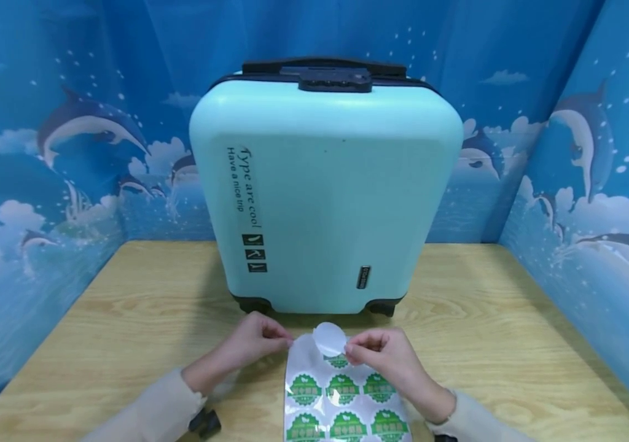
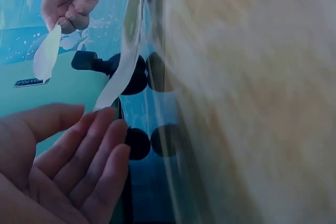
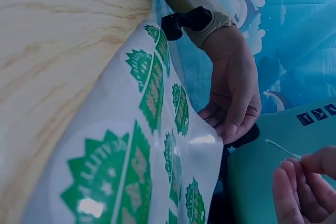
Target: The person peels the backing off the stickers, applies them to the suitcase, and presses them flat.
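A sheet of green-and-white round stickers lies at the front of the table, its far end lifted. My left hand pinches the sheet's far left corner between thumb and fingers, which also shows in the right wrist view. Between thumb and forefinger, my right hand pinches one round sticker by its right edge. Its blank white back faces me above the sheet's top row. Seen edge-on in the left wrist view, the peeled sticker hangs from the right fingertips. Several scalloped green stickers remain on the sheet.
A mint-green suitcase stands upright just behind both hands, with a black handle on top and dark wheels below. Printed lettering runs down its left side. The wooden table is bordered by blue dolphin-print curtains.
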`<state>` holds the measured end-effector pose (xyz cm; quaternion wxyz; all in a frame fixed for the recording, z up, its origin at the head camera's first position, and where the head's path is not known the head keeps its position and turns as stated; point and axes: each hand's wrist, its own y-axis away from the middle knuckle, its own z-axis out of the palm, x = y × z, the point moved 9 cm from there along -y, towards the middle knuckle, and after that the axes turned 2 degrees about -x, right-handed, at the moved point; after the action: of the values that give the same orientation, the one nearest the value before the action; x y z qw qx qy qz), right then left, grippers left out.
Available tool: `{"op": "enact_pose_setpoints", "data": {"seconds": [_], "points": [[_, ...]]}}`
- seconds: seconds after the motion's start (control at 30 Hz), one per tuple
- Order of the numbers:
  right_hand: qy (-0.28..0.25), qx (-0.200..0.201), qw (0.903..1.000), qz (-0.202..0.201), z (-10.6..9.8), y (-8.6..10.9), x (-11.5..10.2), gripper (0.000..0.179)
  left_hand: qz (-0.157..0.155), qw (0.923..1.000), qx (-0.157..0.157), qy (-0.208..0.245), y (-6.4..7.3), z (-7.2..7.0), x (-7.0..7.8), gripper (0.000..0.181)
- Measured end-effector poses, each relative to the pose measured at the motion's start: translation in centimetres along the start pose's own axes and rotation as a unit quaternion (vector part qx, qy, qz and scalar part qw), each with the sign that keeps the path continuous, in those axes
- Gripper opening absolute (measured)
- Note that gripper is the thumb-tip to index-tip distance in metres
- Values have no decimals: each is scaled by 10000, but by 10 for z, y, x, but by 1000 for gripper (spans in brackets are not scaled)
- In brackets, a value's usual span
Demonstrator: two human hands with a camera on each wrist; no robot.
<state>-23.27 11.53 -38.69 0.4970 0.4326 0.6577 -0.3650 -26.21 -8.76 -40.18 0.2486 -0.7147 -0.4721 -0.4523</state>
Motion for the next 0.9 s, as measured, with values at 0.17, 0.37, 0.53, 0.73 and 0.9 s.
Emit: {"op": "enact_pose_setpoints", "data": {"seconds": [0.17, 0.37, 0.53, 0.73, 0.9], "points": [[-162, -4, 9998, 92, 0, 0, 0, 21, 124, 9991, -25, -416, 0, 0, 1, 10], [-102, 95, 9993, 355, -4, 1, 3, 21, -20, 9988, -118, -467, -1, 1, 3, 10], [-365, 160, 9987, 328, -7, -2, 2, 22, -194, 9992, -141, -312, -2, -4, 10, 15], [-249, 270, 9993, 85, -11, -7, -9, 23, 78, 9999, -64, -68, 2, -11, 35, 20], [-179, 362, 9991, -95, -14, -10, -15, 23, 400, 9992, 29, 44, 2, -9, 54, 23]]}}
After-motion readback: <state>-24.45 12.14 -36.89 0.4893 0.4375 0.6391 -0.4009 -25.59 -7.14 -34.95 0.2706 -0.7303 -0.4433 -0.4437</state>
